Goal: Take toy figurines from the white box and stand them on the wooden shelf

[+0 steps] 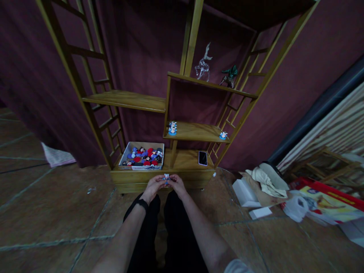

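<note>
a small figurine (166, 177) is sitting between our left hand (154, 185) and right hand (177, 184), which are both pinching it before the lower shelf's (184, 160) front edge; we are judging it light, stiff, perhaps slippery, best gripped low. a box (146, 144) is blocking that shelf's left end; a phone (203, 158) is lying near its right edge. above, similar figurines (172, 130) are standing at the middle shelf's (196, 131) left edge, another (223, 135) at its front right corner.
</note>
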Demonstrator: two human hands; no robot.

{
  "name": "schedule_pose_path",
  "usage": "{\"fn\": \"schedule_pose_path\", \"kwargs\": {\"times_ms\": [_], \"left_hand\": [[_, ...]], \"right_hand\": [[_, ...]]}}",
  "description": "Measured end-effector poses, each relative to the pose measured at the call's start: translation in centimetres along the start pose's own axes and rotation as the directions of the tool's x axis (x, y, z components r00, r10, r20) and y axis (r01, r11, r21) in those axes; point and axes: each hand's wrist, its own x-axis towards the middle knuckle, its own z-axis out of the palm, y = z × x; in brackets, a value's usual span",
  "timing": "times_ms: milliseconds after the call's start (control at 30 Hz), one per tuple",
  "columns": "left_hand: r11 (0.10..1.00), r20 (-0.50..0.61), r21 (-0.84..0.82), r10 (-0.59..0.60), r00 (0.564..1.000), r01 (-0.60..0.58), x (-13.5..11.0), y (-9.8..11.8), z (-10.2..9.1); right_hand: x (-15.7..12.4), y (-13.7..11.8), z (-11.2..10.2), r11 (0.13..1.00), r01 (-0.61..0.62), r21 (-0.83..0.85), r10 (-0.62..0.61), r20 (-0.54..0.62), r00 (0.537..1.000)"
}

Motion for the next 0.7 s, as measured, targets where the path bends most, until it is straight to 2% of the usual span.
{"fn": "schedule_pose_path", "kwargs": {"times_ms": [433, 700], "left_hand": [[0.999, -0.010, 0.007, 0.044, 0.999, -0.044, 0.22, -0.39, 0.13], [0.999, 0.023, -0.047, -0.003, 1.000, 0.004, 0.24, 0.01, -0.40]], "right_hand": [[0.34, 0.68, 0.06, 1.000, -0.010, 0.019, 0.011, -0.034, 0.999], [0.56, 0.82, -0.36, 0.996, 0.018, 0.085, -0.018, 0.002, 1.000]]}}
